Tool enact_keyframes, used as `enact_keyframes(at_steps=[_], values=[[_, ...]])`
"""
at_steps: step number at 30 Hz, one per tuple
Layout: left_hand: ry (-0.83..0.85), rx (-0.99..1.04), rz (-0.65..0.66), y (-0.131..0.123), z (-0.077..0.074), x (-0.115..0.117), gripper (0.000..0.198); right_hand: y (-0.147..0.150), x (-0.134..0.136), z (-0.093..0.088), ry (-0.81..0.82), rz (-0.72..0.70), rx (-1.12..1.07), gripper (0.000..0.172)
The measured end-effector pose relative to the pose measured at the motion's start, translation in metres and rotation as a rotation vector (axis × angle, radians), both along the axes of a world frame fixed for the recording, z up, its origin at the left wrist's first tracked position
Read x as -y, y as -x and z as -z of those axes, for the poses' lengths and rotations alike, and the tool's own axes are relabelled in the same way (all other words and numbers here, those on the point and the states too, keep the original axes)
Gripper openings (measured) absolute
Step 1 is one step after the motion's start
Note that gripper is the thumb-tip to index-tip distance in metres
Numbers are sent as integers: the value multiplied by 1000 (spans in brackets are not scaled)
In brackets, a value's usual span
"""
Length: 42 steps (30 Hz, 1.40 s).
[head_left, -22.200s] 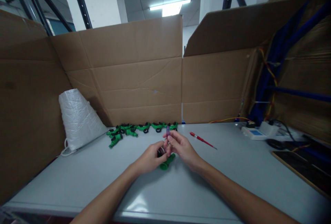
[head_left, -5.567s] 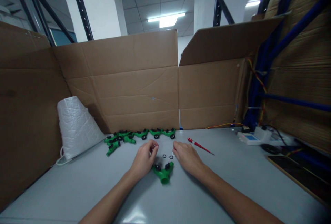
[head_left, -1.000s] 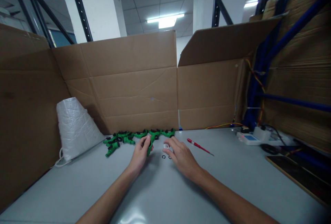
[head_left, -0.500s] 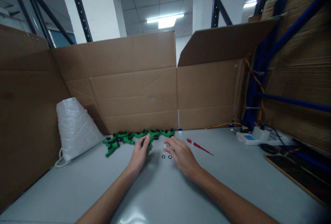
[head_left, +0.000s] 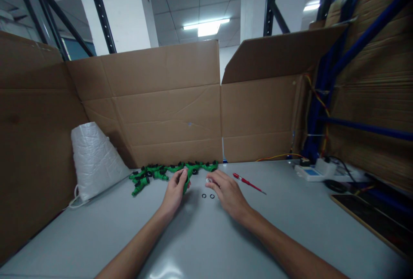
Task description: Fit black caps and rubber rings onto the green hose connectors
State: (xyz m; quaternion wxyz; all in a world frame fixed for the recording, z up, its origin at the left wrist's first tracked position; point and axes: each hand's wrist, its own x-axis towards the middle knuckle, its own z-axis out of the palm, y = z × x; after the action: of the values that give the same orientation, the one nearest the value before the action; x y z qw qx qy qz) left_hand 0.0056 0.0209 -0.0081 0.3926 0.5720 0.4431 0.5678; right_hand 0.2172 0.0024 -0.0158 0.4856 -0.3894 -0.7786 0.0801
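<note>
My left hand (head_left: 176,188) is closed around a green plastic fitting (head_left: 186,182), whose lower end shows beside the thumb. A short gap to the right, my right hand (head_left: 227,193) pinches a small white piece (head_left: 208,180); fingers cover most of it, and its kind is unclear. Below the fingertips, two small black rings lie on the grey table, a left ring (head_left: 204,196) and a right ring (head_left: 212,196). Behind the hands, several green fittings with black parts (head_left: 158,171) lie in a row along the back of the table.
A red screwdriver (head_left: 248,182) lies right of my right hand. At the left stands a silvery padded bag (head_left: 93,163). Cardboard walls (head_left: 167,107) close off the back and left. A power strip (head_left: 311,173) with cables sits at the right, by a blue rack post (head_left: 312,141).
Both hands stay nearly in place. The right fingers have shifted slightly on the white piece, and less of it shows now.
</note>
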Motion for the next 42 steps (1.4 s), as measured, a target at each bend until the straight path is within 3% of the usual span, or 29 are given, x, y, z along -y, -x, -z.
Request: enact_keyframes(at_steps=[21,42], values=[[-35,34,-16,2,8,-4,66,3,1,4,-35,16,24,12],[-53,50,-68,5,6,-3,64,8,1,10,-12,-25,67,32]])
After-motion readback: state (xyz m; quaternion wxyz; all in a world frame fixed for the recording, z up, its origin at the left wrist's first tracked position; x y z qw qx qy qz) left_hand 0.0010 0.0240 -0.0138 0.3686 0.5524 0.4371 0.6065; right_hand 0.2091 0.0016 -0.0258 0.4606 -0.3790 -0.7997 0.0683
